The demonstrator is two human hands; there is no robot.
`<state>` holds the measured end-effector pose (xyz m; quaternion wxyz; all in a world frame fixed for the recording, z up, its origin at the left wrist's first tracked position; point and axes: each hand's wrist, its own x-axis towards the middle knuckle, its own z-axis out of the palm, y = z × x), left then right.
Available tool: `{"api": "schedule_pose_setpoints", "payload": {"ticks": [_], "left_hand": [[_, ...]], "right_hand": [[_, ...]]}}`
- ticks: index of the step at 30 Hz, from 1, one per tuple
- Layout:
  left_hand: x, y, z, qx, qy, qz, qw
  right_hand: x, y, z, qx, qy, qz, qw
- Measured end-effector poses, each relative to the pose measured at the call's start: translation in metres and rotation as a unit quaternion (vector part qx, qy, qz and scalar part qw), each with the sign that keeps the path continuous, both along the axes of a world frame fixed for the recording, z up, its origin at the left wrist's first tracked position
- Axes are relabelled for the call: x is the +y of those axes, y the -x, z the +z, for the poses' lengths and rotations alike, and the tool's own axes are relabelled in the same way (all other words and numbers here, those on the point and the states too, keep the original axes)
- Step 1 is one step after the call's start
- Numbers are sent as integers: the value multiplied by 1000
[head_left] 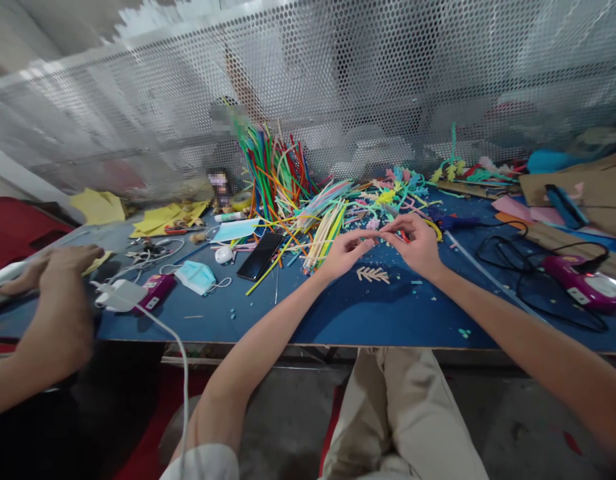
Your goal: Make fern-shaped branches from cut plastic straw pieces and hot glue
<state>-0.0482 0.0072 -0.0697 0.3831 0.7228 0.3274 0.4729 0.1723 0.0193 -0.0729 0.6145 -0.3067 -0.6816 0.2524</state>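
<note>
My left hand [349, 252] is closed in a pinch on a thin cream pipe cleaner, which sticks out to the left over the pile. Close against its fingertips, my right hand [417, 245] is also pinched; what lies between its fingers is too small to make out. A bit of red shows under the right fingers, its kind unclear. Below both hands a leaf-shaped piece [373, 274] of short beige strips lies flat on the blue table [348, 317]. Just left of my left hand is a bundle of cream and yellow pipe cleaners [325, 235].
Upright coloured pipe cleaners [273, 167] stand before a perforated metal screen [388, 73]. To the left lie a phone [261, 256], a face mask [197, 276] and a white charger [122, 295]. A co-worker's arm [63, 313] reaches in. At right are a purple power strip [583, 283] and black cables.
</note>
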Motion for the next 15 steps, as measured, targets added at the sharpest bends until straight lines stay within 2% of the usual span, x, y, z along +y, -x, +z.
{"api": "schedule_pose_setpoints", "payload": {"ticks": [8,15], "left_hand": [[-2,2,6,0,31,-14,999],[-4,0,9,15,4,-9,1000]], "right_hand": [[5,-1,-7,-13,-4,7,1000],[6,-4,-7,-43,-19,6,999]]}}
